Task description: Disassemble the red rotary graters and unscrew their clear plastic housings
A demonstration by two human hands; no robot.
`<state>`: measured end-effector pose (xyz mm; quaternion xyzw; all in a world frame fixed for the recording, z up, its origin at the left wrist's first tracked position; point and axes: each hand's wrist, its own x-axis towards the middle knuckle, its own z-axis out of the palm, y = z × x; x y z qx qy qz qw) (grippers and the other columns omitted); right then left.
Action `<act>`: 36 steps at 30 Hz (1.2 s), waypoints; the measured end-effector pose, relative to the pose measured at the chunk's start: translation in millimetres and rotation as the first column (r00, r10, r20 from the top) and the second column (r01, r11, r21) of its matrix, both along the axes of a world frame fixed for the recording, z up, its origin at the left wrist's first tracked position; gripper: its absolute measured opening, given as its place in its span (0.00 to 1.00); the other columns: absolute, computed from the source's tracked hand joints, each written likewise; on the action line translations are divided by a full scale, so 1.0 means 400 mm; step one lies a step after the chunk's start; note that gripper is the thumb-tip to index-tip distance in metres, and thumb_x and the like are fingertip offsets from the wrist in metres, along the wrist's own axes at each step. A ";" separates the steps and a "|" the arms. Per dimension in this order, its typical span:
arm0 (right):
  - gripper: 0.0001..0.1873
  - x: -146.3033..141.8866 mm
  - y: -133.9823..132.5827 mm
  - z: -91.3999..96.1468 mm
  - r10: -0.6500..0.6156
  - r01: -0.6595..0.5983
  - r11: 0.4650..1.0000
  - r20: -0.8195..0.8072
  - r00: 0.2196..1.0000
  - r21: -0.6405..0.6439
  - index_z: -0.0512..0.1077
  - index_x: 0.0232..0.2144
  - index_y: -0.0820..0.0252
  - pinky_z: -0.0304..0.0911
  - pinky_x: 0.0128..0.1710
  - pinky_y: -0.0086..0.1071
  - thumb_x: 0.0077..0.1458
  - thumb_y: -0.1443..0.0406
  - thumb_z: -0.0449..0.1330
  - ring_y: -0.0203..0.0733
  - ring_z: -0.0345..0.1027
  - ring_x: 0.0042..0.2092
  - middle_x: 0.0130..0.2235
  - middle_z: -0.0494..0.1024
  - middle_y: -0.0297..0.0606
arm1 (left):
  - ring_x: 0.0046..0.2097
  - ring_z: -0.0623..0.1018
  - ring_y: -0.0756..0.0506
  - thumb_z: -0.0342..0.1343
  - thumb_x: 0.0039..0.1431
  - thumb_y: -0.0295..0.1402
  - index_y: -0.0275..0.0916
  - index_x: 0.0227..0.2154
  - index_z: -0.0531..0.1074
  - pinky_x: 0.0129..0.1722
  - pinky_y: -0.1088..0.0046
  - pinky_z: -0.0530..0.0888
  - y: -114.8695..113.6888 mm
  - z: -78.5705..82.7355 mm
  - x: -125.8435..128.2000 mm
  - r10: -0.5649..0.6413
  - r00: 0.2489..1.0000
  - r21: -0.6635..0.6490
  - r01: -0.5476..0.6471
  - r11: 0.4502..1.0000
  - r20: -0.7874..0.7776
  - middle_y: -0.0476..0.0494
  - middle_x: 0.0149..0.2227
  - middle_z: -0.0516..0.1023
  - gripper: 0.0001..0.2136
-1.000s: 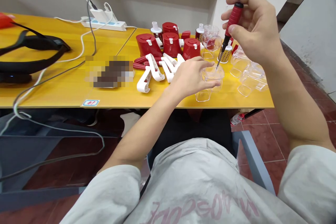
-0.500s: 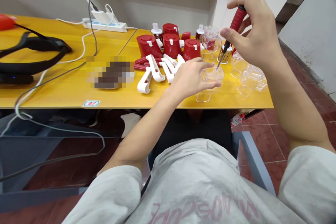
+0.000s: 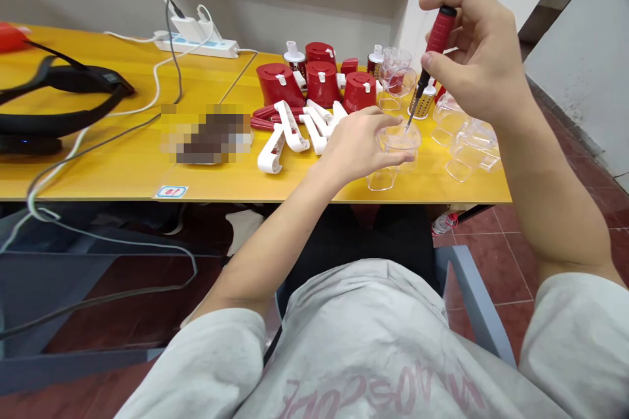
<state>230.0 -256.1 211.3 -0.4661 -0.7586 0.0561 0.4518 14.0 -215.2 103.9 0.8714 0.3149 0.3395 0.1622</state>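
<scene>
In the head view, the right hand (image 3: 472,55) has thumb and fingers closed around a red-and-black screwdriver with a ribbed handle (image 3: 439,31). Its long axis slants down toward the left, the tip at the top of a clear, round-topped plastic piece (image 3: 400,139); I can't tell whether it's seated. The left hand (image 3: 361,141), nearer that piece, steadies it from the left, thumb and forefinger parted across its rim. The piece stands near the front edge of the yellow wooden table (image 3: 221,180). Curved white plastic handles (image 3: 292,127) crowd the left hand; a narrow bare strip separates the piece from loose clear plastic parts (image 3: 474,141) on the right.
</scene>
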 end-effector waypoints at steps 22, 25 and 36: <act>0.32 0.009 0.015 -0.016 0.033 -0.030 0.999 -0.058 0.998 0.043 0.78 0.54 0.22 0.79 0.52 0.53 0.54 0.68 0.70 0.53 0.80 0.51 0.53 0.82 0.24 | 0.56 0.86 0.32 0.79 0.57 0.51 0.42 0.59 0.85 0.63 0.53 0.79 -0.004 0.003 0.000 0.004 1.000 -0.014 -0.004 1.000 0.009 0.37 0.56 0.87 0.31; 0.33 0.016 0.017 -0.014 0.101 -0.104 0.994 -0.103 0.990 -0.030 0.76 0.53 0.17 0.79 0.57 0.55 0.55 0.67 0.69 0.55 0.81 0.53 0.52 0.83 0.22 | 0.56 0.86 0.32 0.79 0.57 0.51 0.41 0.59 0.85 0.63 0.53 0.79 -0.002 0.001 0.001 0.000 1.000 -0.010 0.000 1.000 0.009 0.37 0.56 0.87 0.30; 0.33 0.012 0.015 -0.006 0.053 -0.057 0.998 -0.111 0.992 -0.035 0.76 0.55 0.18 0.80 0.58 0.54 0.53 0.66 0.71 0.55 0.78 0.61 0.56 0.83 0.21 | 0.56 0.86 0.32 0.79 0.57 0.52 0.41 0.58 0.85 0.61 0.52 0.80 -0.002 -0.003 0.002 0.001 1.000 -0.003 -0.001 1.000 0.018 0.37 0.55 0.88 0.31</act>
